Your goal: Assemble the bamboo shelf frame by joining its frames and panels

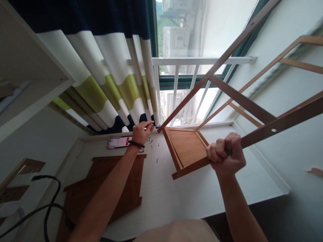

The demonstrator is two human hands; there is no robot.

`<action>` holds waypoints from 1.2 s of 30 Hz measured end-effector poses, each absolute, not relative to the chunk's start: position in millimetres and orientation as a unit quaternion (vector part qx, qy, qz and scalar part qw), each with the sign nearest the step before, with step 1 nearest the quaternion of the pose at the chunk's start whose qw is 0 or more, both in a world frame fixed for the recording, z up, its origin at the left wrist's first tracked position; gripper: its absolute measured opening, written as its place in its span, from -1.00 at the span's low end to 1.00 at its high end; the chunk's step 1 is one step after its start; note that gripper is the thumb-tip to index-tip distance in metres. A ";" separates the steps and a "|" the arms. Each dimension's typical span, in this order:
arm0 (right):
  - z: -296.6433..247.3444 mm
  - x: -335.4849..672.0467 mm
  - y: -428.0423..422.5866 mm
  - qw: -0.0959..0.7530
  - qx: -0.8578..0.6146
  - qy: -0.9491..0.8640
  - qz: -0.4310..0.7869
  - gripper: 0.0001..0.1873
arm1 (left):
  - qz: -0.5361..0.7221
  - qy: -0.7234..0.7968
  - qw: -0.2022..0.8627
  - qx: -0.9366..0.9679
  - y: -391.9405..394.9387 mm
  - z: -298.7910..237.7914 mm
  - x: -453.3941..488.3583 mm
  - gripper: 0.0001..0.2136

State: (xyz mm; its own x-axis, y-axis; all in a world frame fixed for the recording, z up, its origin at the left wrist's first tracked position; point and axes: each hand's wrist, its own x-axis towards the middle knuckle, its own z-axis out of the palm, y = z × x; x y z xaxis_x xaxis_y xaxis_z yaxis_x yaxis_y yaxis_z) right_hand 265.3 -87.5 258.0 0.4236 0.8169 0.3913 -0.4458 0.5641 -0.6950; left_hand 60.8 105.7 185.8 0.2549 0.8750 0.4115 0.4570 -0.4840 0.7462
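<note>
My right hand (228, 154) is wrapped round one long rail of a brown wooden frame (252, 137), which tilts up to the right. A wooden panel (186, 144) fills the frame's lower end. My left hand (143, 132), with a dark beaded bracelet at the wrist, pinches a thin metal piece (155, 127) that looks like a screw. Its tip is close to the end of the frame's far rail; whether it has entered a hole is too small to tell. Several loose screws (151, 143) lie on the white surface just right of my left wrist.
A phone (118, 142) with a lit screen lies left of my wrist. More brown wooden panels (121, 191) rest under my left forearm. Black cables (51, 205) loop at the lower left. Behind are a striped curtain (113, 80) and a window with a white railing (191, 61).
</note>
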 end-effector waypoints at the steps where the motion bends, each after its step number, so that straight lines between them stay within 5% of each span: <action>1: 258.3 265.2 -87.3 0.804 -0.253 -0.367 0.392 -0.68 | 0.418 0.444 0.245 0.754 105.9 185.5 60.9 -0.77; 19: 260.0 264.9 -86.9 0.802 -0.258 -0.371 0.390 -0.68 | 0.399 0.420 0.191 0.792 104.7 187.0 59.4 -0.76; 36: 263.1 263.1 -86.2 0.804 -0.261 -0.371 0.385 -0.68 | 0.445 0.412 0.291 0.740 107.3 185.2 59.2 -0.87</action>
State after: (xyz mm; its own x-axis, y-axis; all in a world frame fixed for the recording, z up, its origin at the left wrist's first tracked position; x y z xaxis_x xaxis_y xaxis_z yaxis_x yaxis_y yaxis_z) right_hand 263.1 -86.2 263.1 0.4283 0.8127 0.3950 -0.4247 0.5669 -0.7059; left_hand 59.2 107.3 185.2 0.2636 0.8687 0.4193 0.3507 -0.4913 0.7973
